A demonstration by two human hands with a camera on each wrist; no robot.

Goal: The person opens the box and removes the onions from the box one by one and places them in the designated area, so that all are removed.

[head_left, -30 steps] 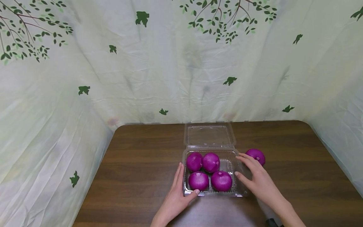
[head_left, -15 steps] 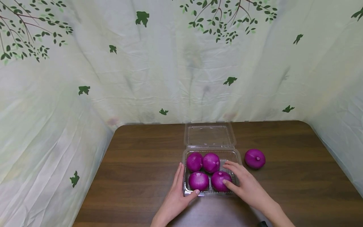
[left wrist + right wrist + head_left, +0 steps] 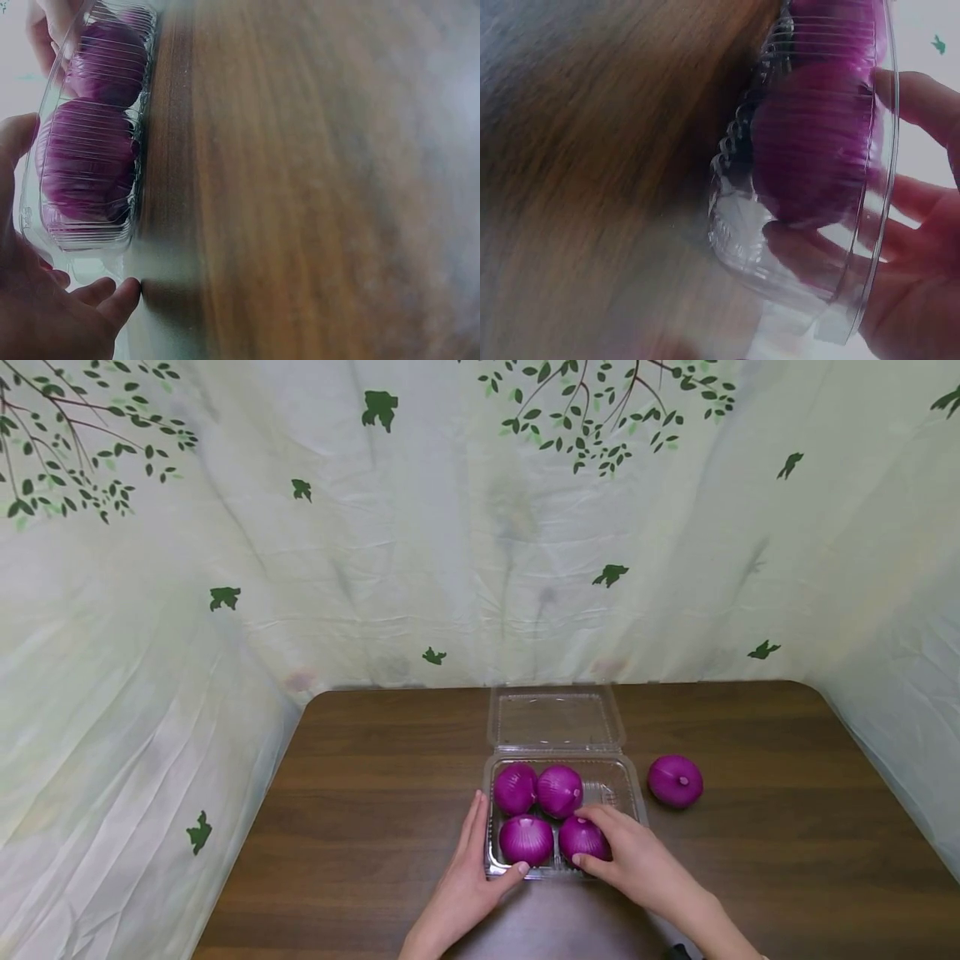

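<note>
A clear plastic clamshell container [image 3: 627, 777] sits on the table, its lid [image 3: 555, 720] laid back behind it. Inside are several red onions: a back-left one [image 3: 515, 788], a back-middle one [image 3: 560, 791], a front-left one [image 3: 526, 840] and a front-right one [image 3: 582, 841]. My right hand [image 3: 637, 860] grips the front-right onion, fingers behind it and thumb in front; the right wrist view shows fingers [image 3: 802, 255] inside the wall beside the onion [image 3: 817, 150]. My left hand [image 3: 472, 885] rests at the container's front-left corner, fingers straight along the side, thumb at the front rim.
Another red onion [image 3: 676, 781] lies on the brown wooden table [image 3: 780, 810] to the right of the container. A pale curtain [image 3: 465, 527] printed with leaves hangs behind the table and along both sides.
My right hand has moved left from the container's right rim, over the tray, and closed its fingers round the front-right onion. The left hand has stayed in place.
</note>
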